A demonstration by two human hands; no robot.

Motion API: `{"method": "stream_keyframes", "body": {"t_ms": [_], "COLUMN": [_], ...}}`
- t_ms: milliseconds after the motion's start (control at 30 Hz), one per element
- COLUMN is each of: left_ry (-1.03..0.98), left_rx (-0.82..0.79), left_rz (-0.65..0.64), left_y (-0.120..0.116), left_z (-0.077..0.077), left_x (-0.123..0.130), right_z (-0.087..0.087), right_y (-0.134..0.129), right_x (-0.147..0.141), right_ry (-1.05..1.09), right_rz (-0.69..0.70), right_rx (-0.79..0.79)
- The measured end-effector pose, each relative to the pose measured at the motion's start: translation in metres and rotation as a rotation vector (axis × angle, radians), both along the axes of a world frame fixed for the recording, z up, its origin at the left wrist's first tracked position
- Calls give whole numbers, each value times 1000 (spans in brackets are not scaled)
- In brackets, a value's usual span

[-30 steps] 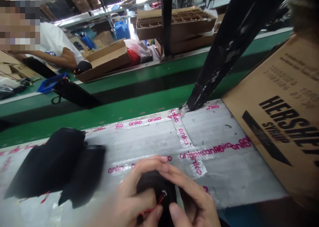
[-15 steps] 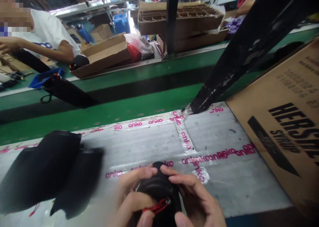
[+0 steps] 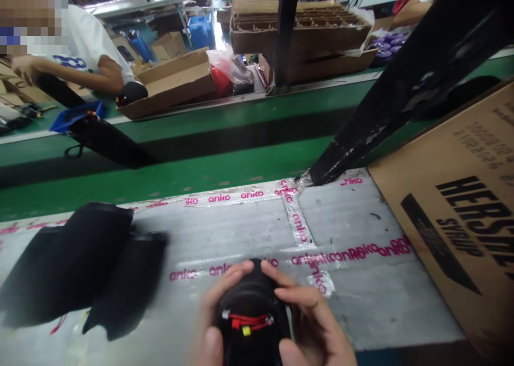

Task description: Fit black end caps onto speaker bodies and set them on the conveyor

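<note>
Between my two hands, near the bottom edge of the view, is a black rounded casing (image 3: pixel 252 294). Inside its opening lie red wires (image 3: pixel 252 320) with a red and a yellow connector. My left hand (image 3: pixel 217 312) wraps the casing's left side, with its fingertips at the top edge. On the right side, my right hand (image 3: pixel 315 315) grips it with curled fingers and the thumb low. Several dark curved pieces (image 3: pixel 92 259) lie on the taped grey-white surface (image 3: pixel 241 227) to the left. The casing's lower end is cut off by the frame.
A cardboard box (image 3: pixel 453 205) stands at the right, beside a slanted black post (image 3: pixel 361 114). Beyond the surface runs a green conveyor belt (image 3: pixel 209 152) carrying a black tubular part (image 3: pixel 108 138). Across it, a person in a white shirt (image 3: pixel 86 39) holds a dark part near open cartons.
My left fingers and thumb have moved off the wires to the casing's left side, so the wires and yellow connector show plainly. Across the belt, the person's hand has shifted on the dark part.
</note>
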State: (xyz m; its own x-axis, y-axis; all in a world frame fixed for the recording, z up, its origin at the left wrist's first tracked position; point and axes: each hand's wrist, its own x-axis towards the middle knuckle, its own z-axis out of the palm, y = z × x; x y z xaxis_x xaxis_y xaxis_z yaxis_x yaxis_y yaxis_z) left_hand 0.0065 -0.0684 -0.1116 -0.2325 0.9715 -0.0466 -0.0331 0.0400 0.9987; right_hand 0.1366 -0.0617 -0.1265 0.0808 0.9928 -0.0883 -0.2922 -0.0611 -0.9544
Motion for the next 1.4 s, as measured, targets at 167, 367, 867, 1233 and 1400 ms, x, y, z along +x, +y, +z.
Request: {"method": "stream_keyframes", "body": {"t_ms": [167, 367, 867, 1233, 1400], "left_ry": [-188, -37, 114, -56, -59], "left_rx": [-97, 124, 184, 246, 289], "left_rz": [-20, -207, -94, -39, -21], "left_y": [1, 6, 3, 11, 12], "left_z": [5, -3, -1, -17, -22], "left_x": [-2, -21, -11, 5, 8], "right_z": [10, 12, 22, 1, -12], "right_y": [8, 17, 2, 1, -1], "right_x": [9, 19, 14, 13, 19], "right_ry": [24, -50, -360, -71, -73], "right_rz": [66, 139, 24, 16, 31], "right_rx": [14, 96, 132, 61, 52]}}
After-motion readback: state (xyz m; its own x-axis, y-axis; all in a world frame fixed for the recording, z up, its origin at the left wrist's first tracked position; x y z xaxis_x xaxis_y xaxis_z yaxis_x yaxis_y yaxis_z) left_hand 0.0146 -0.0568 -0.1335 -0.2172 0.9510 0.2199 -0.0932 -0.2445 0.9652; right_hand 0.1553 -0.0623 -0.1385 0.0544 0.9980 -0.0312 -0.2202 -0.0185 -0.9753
